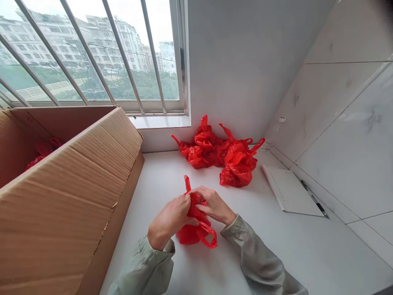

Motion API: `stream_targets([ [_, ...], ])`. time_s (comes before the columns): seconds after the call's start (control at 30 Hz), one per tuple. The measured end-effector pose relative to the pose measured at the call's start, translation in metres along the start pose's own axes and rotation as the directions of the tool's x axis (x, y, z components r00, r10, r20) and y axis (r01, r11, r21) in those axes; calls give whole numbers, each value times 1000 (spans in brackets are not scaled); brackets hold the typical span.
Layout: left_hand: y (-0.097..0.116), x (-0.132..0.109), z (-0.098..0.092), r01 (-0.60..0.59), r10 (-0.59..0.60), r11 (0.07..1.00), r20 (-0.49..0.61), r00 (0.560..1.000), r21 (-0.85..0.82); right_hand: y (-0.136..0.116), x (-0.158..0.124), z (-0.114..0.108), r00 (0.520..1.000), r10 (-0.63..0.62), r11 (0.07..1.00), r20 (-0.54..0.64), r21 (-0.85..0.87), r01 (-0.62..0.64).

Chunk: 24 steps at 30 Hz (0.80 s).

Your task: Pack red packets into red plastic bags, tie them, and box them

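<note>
Both my hands are closed on one red plastic bag that rests on the white counter. My left hand grips its upper part from the left, and my right hand pinches the top from the right. One handle sticks up above my fingers and another loops out below them. A pile of several tied red bags lies further back near the wall.
A large open cardboard box stands at the left with red bags inside. A white notebook and a pen lie at the right by the tiled wall. A barred window is behind.
</note>
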<state>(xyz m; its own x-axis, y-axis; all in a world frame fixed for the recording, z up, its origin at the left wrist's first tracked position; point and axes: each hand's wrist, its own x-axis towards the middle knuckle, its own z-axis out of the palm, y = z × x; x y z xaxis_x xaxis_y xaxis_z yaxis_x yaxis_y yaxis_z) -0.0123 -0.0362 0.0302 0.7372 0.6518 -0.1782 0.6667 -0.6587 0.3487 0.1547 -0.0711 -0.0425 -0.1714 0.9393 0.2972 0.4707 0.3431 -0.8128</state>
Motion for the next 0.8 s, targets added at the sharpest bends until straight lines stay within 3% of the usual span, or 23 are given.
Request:
stream_targets([
  [0.1, 1, 7, 2, -28, 27, 999, 19, 999, 46, -2, 5, -6, 989, 81, 995, -124, -49, -88],
  [0.3, -12, 1, -22, -75, 63, 996, -193, 979, -53, -8, 12, -43, 961, 58, 998, -269, -18, -65],
  [0.43, -29, -6, -38, -21, -21, 992, -322, 946, -127, -8, 9, -73, 927, 107, 984, -360, -94, -150],
  [0.5, -42, -9, -41, 40, -90, 988, -352, 932, -146, -4, 4, -86, 927, 175, 967, -331, -117, -224],
  [0.6, -60, -12, -38, 161, -202, 971, -252, 946, -178, 4, -6, -101, 947, 299, 927, -119, -199, -318],
  [0.67, -66, -14, -34, 215, -244, 964, -198, 949, -154, 5, -10, -104, 932, 362, 889, -9, -299, -348],
  [0.73, -64, -12, -29, 178, -200, 977, -222, 954, -116, 2, -10, -102, 931, 366, 877, 7, -338, -342],
  [0.8, -54, -6, -24, 61, -83, 994, -291, 953, -86, -3, -6, -95, 948, 320, 910, -5, -278, -308],
])
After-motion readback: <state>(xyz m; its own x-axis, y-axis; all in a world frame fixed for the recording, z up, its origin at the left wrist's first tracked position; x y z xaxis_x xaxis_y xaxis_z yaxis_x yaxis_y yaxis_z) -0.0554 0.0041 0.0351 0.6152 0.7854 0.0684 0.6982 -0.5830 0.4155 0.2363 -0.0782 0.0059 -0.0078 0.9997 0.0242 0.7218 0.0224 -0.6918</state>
